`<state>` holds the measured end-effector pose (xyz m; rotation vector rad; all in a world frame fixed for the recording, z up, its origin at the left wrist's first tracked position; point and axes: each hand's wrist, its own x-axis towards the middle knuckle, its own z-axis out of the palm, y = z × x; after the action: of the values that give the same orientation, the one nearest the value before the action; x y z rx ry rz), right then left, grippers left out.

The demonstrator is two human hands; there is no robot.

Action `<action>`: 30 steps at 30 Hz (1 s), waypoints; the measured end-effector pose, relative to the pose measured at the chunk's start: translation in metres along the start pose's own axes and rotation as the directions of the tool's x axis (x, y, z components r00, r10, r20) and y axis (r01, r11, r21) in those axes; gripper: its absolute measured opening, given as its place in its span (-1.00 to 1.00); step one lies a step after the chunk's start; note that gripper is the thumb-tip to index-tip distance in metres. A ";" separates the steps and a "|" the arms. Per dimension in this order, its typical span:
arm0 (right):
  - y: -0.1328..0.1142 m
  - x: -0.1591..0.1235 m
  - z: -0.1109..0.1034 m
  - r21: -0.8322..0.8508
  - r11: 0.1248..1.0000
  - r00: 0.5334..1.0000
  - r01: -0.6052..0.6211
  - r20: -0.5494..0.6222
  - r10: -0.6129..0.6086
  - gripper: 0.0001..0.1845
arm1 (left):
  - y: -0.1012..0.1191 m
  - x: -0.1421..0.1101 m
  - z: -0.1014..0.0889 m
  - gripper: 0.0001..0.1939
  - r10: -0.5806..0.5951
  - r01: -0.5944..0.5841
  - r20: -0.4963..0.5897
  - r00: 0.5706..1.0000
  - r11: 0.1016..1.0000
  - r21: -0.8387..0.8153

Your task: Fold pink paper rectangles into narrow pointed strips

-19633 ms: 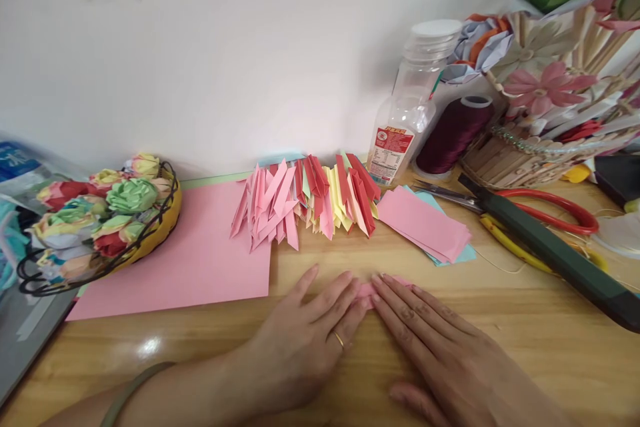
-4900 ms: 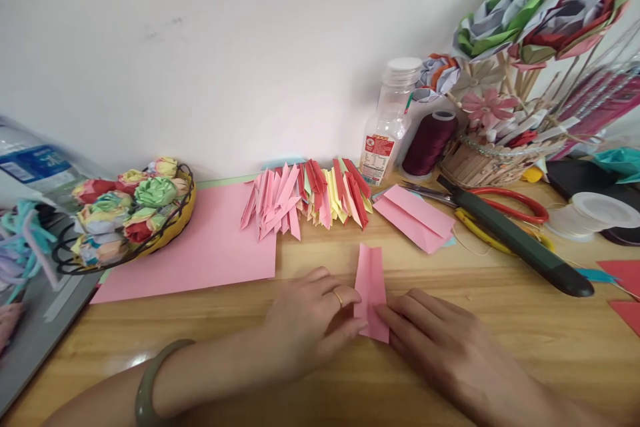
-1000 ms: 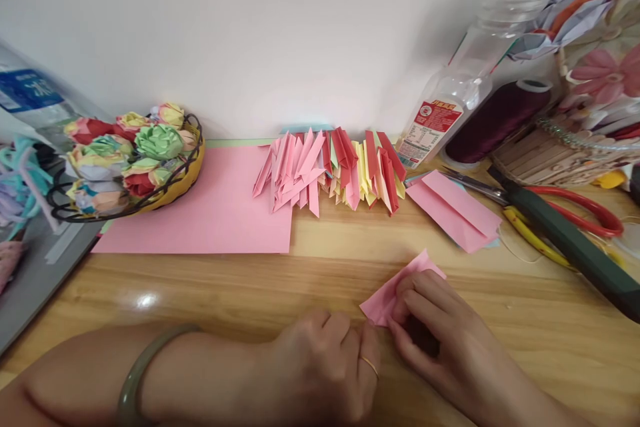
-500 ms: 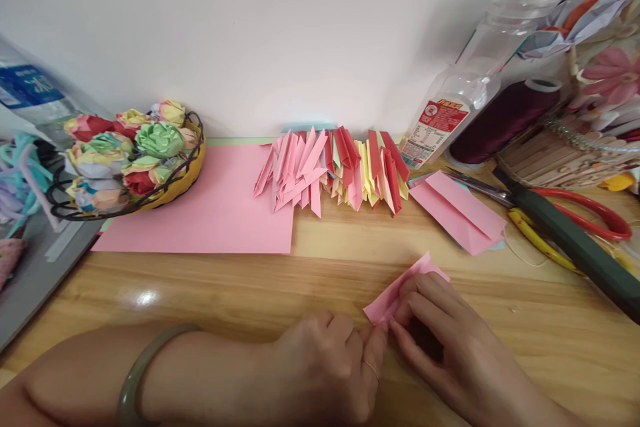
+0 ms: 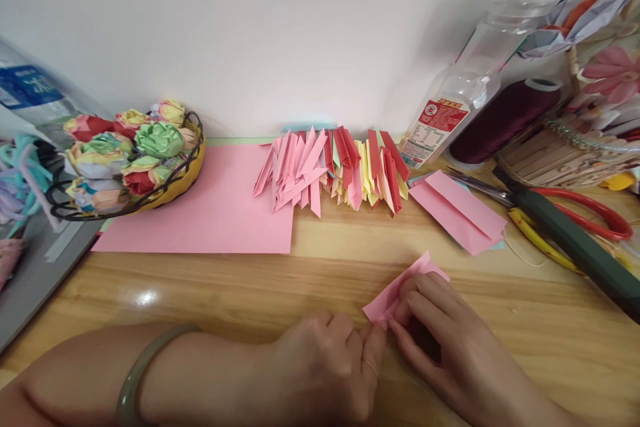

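A small folded piece of pink paper (image 5: 393, 295) is at the front of the wooden table, tilted, with a crease along it. My right hand (image 5: 447, 333) covers its right side, thumb and fingers closed on it in a pinch. My left hand (image 5: 333, 360) is curled, its fingertips at the paper's near corner, close to my right thumb. Part of the paper is hidden under the right fingers. Behind the right hand lie other folded pink papers (image 5: 457, 213) on a blue one.
A row of folded paper strips (image 5: 345, 170) lies near the wall beside a large pink sheet (image 5: 240, 230). A basket of paper flowers (image 5: 187, 170) stands on that sheet. At right are a clear bottle (image 5: 440, 107), a purple thread spool (image 5: 505, 117), scissors (image 5: 607, 207) and a dark green-handled tool (image 5: 575, 233).
Almost nothing differs. Both hands stay on the pink paper, with only a very slight shift of the left hand and the paper's left corner.
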<state>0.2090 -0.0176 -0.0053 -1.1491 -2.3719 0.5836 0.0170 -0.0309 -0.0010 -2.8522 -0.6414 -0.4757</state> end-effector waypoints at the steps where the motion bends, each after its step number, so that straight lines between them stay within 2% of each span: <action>1: 0.000 0.000 0.001 -0.002 1.000 1.000 0.001 -0.002 -0.001 -0.82 | 0.000 0.000 0.000 -0.76 0.000 0.000 0.005 1.000 1.000 0.005; 7: 0.005 -0.003 -0.004 0.034 0.999 0.999 -0.037 0.031 0.036 -0.88 | 0.002 0.000 -0.003 -0.76 0.031 -0.034 0.059 0.998 0.998 0.052; 9: 0.009 -0.005 -0.010 0.017 0.999 0.996 0.034 0.083 -0.035 -0.86 | 0.000 0.000 -0.003 -0.75 0.021 -0.025 0.062 0.998 0.998 0.061; 11: 0.013 -0.007 -0.016 -0.046 0.987 0.981 0.155 0.129 -0.148 -0.80 | -0.002 0.000 -0.002 -0.78 -0.010 0.007 0.040 0.999 0.997 0.075; 14: 0.013 -0.009 -0.023 -0.142 0.943 0.950 0.301 0.137 -0.282 -0.68 | -0.008 0.000 0.001 -0.79 -0.091 0.089 0.010 0.996 0.989 0.122; 18: 0.004 -0.006 -0.023 -0.181 0.914 0.927 0.364 0.161 -0.338 -0.67 | -0.013 0.000 0.003 -0.70 -0.148 0.136 0.072 0.986 0.979 0.154; 21: -0.003 -0.004 -0.021 -0.216 0.915 0.938 0.340 0.153 -0.312 -0.70 | -0.015 -0.001 0.005 -0.68 -0.121 0.113 0.074 0.990 0.988 0.102; 24: -0.004 -0.005 -0.020 -0.244 0.923 0.953 0.297 0.134 -0.272 -0.74 | -0.014 -0.001 0.009 -0.83 -0.124 0.123 0.008 0.992 0.992 0.025; 26: -0.002 -0.006 -0.020 -0.216 0.942 0.965 0.255 0.124 -0.233 -0.78 | -0.014 0.000 0.011 -0.90 -0.150 0.150 0.015 0.989 0.989 -0.015; 28: 0.002 -0.006 -0.021 -0.158 0.972 0.984 0.172 0.067 -0.163 -0.76 | -0.014 0.001 0.014 -0.88 -0.156 0.158 0.048 0.987 0.986 -0.052; 30: 0.008 -0.006 -0.020 -0.109 0.993 0.999 0.036 -0.037 -0.040 -0.74 | -0.015 0.001 0.015 -0.87 -0.138 0.142 0.053 0.989 0.987 -0.071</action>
<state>0.2285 -0.0147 0.0056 -1.1476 -2.4119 0.4202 0.0152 -0.0131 -0.0128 -2.9092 -0.8546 -0.4624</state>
